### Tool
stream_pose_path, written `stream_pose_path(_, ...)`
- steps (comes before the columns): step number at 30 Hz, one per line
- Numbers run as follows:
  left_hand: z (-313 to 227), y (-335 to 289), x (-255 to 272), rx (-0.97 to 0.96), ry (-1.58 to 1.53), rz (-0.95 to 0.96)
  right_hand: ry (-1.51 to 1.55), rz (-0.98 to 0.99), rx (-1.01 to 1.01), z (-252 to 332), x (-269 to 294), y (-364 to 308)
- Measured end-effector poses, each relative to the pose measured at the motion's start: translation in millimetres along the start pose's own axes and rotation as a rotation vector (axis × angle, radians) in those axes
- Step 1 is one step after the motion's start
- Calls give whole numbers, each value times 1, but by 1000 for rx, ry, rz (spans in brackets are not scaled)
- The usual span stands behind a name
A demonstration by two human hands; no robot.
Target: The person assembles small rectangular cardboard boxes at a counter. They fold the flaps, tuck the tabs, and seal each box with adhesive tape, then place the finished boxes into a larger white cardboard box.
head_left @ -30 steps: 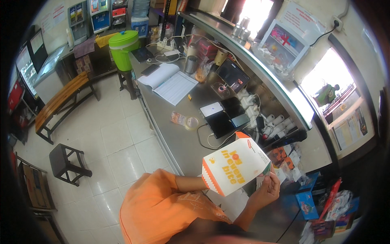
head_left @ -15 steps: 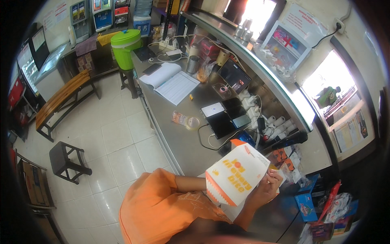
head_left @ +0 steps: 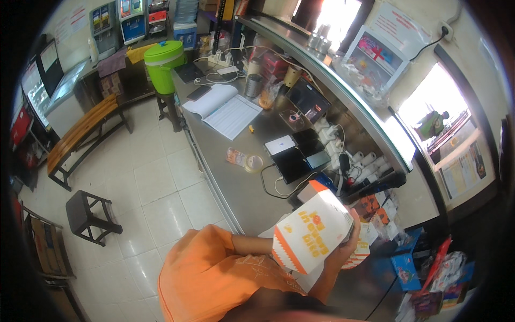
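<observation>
A white and orange cardboard food box [head_left: 306,225] with yellow lettering is tilted up in front of me over the counter. My right hand [head_left: 347,248] grips its right side, fingers bent along the edge. My left forearm [head_left: 252,245] reaches in from the orange sleeve and passes behind the box, which hides my left hand. Behind my right hand, part of a second patterned box [head_left: 359,256] in white, orange and yellow shows. An orange flap [head_left: 317,187] stands out at the upper edge of the held box.
The steel counter [head_left: 225,177] carries an open notebook [head_left: 233,114], a clear plastic cup [head_left: 252,163], several phones and tablets with cables, and a metal canister [head_left: 253,85]. Paper rolls and packets line the right. A black stool [head_left: 91,212] and wooden bench [head_left: 80,137] stand left.
My right hand has shifted up along the right side of the box and its fingers now wrap that edge. The box has tilted slightly, and the second box behind shows more.
</observation>
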State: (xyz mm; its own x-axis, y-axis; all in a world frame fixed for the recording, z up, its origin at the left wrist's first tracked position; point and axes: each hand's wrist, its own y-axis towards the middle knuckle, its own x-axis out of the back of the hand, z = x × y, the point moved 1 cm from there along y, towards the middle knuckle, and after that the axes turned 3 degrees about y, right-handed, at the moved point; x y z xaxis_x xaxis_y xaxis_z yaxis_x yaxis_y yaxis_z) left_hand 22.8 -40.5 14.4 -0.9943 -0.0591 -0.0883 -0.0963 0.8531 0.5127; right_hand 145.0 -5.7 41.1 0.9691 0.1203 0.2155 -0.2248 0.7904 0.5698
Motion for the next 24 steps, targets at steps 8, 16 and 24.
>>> stream_pose_path(8,2,0,-1,16,-15,3,50,-16,54,0,0,-3)
stream_pose_path(16,4,-4,-3,27,-16,-8,99,-98,44,6,-11,2)
stream_pose_path(24,10,3,1,-353,318,-153,342,-363,-251,-3,-3,18)
